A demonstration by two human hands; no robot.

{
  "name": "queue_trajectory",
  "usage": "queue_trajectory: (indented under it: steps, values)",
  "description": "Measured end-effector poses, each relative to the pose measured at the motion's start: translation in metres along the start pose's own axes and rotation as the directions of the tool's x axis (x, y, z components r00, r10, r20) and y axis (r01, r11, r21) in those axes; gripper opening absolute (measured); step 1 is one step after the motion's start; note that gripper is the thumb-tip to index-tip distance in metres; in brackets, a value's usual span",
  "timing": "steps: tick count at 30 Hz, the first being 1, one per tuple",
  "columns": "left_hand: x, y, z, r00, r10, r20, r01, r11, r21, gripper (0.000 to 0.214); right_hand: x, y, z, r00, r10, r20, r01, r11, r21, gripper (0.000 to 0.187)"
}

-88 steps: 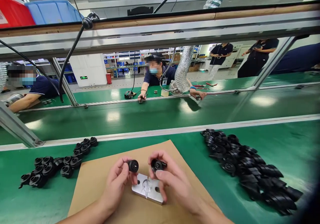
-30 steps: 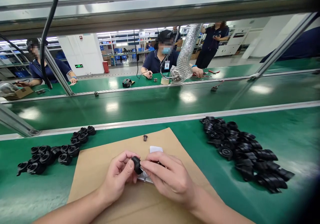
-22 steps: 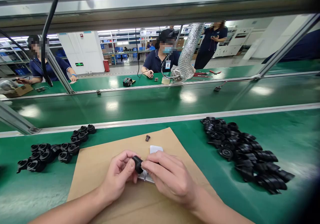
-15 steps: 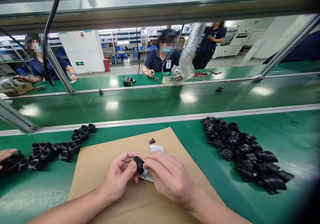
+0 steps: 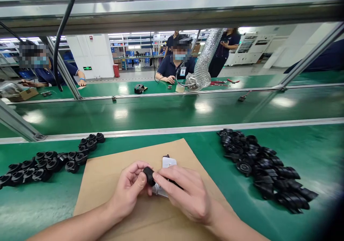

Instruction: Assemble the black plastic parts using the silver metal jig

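Observation:
My left hand is closed around a short black cylindrical plastic part, pinching it between thumb and fingers over the brown cardboard sheet. The fingertips of my right hand meet the part's right end. A slim dark stick-like thing shows between my right fingers; its kind is unclear. Beneath and behind this hand is a flat white item, partly covered by the fingers. Just past it a small black piece pokes out, mostly hidden.
Black round plastic parts stand in rows at left. Ribbed black parts lie piled at right. A metal rail runs behind the cardboard. Beyond the green conveyor, a person works beside a silver duct; others are farther off.
My right fingers have spread somewhat, and the dark stick-like thing now shows between them. My left hand keeps its grip. Another person's hand at the far left has left the view.

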State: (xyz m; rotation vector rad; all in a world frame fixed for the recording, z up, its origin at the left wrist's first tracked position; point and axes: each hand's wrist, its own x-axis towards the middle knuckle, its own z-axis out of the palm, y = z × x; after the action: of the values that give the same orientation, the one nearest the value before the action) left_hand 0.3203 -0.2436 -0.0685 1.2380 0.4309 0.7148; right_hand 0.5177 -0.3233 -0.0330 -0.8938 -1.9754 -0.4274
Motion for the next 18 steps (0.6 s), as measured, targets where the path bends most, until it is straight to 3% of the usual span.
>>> queue_trajectory:
  steps: [9, 18]
  values:
    - [0.0001, -0.0019, 0.0038, 1.000, -0.013, -0.019, 0.011, 0.997, -0.078, 0.049, 0.0010, -0.0011, -0.0037, 0.998, -0.057, 0.019, 0.058, 0.998, -0.039, 0.028]
    - [0.0004, -0.0061, 0.0000, 0.999, 0.003, -0.037, -0.004, 0.999, -0.032, 0.048, 0.0035, 0.0000, 0.0007, 0.997, -0.045, 0.065, 0.049, 0.997, -0.066, 0.024]
